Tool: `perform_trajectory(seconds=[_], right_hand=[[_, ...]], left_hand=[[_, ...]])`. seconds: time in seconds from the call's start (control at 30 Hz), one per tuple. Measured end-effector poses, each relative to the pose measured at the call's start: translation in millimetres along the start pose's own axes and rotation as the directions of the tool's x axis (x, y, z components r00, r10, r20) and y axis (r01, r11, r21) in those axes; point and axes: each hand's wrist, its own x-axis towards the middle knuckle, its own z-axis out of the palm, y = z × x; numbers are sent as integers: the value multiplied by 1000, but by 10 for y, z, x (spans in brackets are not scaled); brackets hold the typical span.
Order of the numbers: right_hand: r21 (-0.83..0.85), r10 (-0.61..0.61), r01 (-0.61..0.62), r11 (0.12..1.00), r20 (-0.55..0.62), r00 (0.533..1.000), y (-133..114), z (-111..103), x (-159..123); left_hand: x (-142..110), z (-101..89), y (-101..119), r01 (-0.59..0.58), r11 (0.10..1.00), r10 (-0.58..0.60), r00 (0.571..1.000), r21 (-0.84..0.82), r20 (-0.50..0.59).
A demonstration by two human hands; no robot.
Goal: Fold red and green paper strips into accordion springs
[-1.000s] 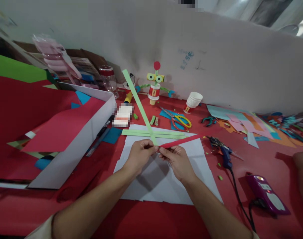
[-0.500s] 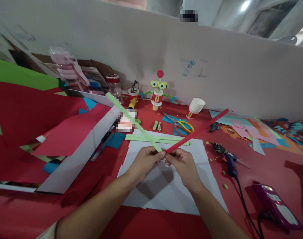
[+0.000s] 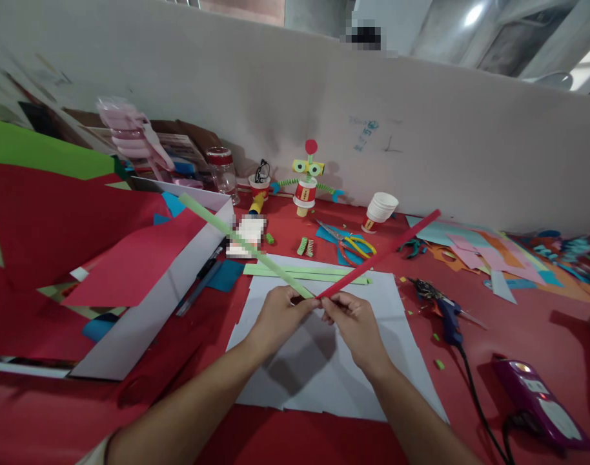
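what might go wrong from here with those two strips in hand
The pale green paper strip and red paper strip come together at the fingertips of the left hand and right hand, so their ends might slip out of line or crease.

The blue-handled corded glue gun lies just right of the white paper; if it is hot, which the picture cannot show, a stray forearm could touch it.

Only illegible writing (image 3: 372,125) on the wall (image 3: 217,77)
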Motion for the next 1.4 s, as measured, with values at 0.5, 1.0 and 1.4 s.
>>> perform_trajectory(seconds=[0.5, 1.0, 1.4], right_hand=[[0, -164, 165, 986, 79, 983, 80, 156, -88], [180, -157, 146, 973, 49, 986, 30, 154, -87], [373, -45, -4, 928, 122, 991, 11, 117, -44]], left_hand=[[-27, 39, 35, 259, 862, -287, 958, -435, 2], [-89, 104, 57, 80, 923, -108, 993, -375, -54], [-84, 94, 87, 104, 939, -115, 993, -329, -13]])
